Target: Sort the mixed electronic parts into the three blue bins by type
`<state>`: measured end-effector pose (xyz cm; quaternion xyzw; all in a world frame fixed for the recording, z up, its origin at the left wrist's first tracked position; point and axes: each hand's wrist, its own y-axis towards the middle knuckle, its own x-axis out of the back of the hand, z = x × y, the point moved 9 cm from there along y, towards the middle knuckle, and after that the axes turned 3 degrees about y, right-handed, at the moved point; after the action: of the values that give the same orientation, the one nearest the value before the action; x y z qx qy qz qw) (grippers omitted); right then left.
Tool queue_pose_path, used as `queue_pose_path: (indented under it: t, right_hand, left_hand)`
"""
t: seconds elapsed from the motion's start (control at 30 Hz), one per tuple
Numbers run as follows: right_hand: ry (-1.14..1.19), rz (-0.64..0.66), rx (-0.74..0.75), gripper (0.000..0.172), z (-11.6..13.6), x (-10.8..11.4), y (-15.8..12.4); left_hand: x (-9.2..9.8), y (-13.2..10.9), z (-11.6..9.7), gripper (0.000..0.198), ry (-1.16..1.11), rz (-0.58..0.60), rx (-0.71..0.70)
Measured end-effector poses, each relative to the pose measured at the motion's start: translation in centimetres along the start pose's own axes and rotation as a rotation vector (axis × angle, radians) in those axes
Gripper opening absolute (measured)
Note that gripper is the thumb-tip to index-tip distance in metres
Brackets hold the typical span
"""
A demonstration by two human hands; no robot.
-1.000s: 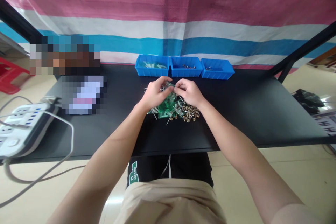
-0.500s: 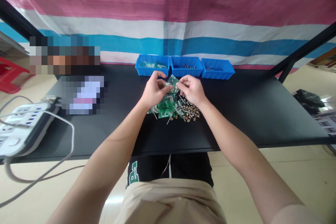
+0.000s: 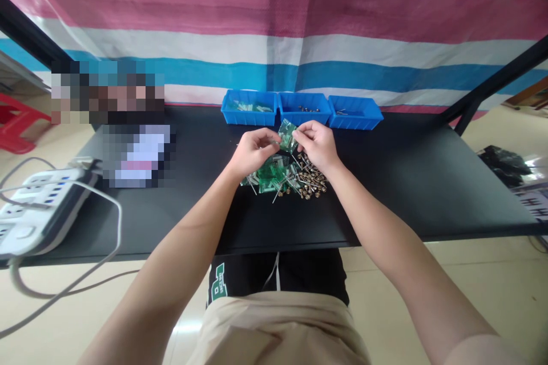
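Observation:
A small green-tinted clear plastic packet [image 3: 287, 134] is held up over the pile on the black table. My right hand [image 3: 319, 144] pinches its right side between thumb and fingers. At its left edge, my left hand [image 3: 256, 153] is closed, thumb and index fingertip on the packet. Just below lie several more green packets [image 3: 269, 170] with pale slim pieces in or among them. To their right is a heap of brass-coloured screws or bolts [image 3: 312, 179]. A few thin silvery pins stick out at the front of the pile.
Three blue bins stand behind my hands: the left bin [image 3: 249, 120] holds green packets, the middle bin [image 3: 305, 120] brass pieces, the right bin [image 3: 355, 121] a few thin pieces. A white power strip [image 3: 38, 211] with cables is at the left, beside a blurred-out item.
The packet has shifted slightly right and turned, along with my right hand. My left index finger has come down, closing the gap to the thumb.

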<state>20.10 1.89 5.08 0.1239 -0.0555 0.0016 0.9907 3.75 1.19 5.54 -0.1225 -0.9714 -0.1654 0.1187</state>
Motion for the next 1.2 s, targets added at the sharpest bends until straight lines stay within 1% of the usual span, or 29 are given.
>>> queue_pose_path:
  t: [0.1, 0.2, 0.37, 0.47, 0.6, 0.7, 0.83, 0.97, 1.1, 1.2]
  right_hand:
    - [0.014, -0.004, -0.005, 0.048, -0.2, 0.1, 0.1]
    - [0.028, 0.026, -0.022, 0.052, -0.5, -0.2, 0.3]
    - [0.05, 0.042, -0.075, 0.058, -1.8, -0.2, 0.7]
    - [-0.034, 0.046, -0.086, 0.055, -2.4, -0.1, 0.7]
    - [-0.226, 0.1, -0.01, 0.045, -1.7, -0.7, 0.2]
    - [-0.336, 0.157, 0.062, 0.04, -0.8, -1.4, -0.2]
    - [-0.428, 0.19, 0.128, 0.037, -0.2, -1.9, -0.4]
    - [-0.479, 0.224, 0.15, 0.038, -0.1, -2.2, -0.6]
    - [-0.5, 0.263, 0.147, 0.038, -0.2, -2.6, -0.8]
    - [-0.508, 0.285, 0.144, 0.039, -0.3, -2.9, -0.9]
  left_hand:
    - [0.2, -0.2, -0.2, 0.021, 0.06, -0.007, 0.002]
    - [0.3, -0.2, -0.3, 0.026, 0.108, -0.008, 0.007]
    - [0.3, -0.2, -0.4, 0.043, 0.192, -0.012, -0.046]
    - [0.7, 0.0, -0.4, 0.052, 0.292, -0.042, -0.092]
    - [1.3, 0.6, -0.2, 0.065, 0.557, -0.102, -0.164]
    - [2.3, 1.4, 0.5, 0.072, 0.71, -0.17, -0.108]
    - [3.2, 2.2, 1.1, 0.078, 0.78, -0.24, 0.005]
    - [3.2, 2.5, 1.3, 0.083, 0.865, -0.223, 0.095]
    - [2.9, 2.4, 1.2, 0.086, 0.945, -0.217, 0.135]
    - [2.9, 2.3, 1.2, 0.089, 0.957, -0.232, 0.169]
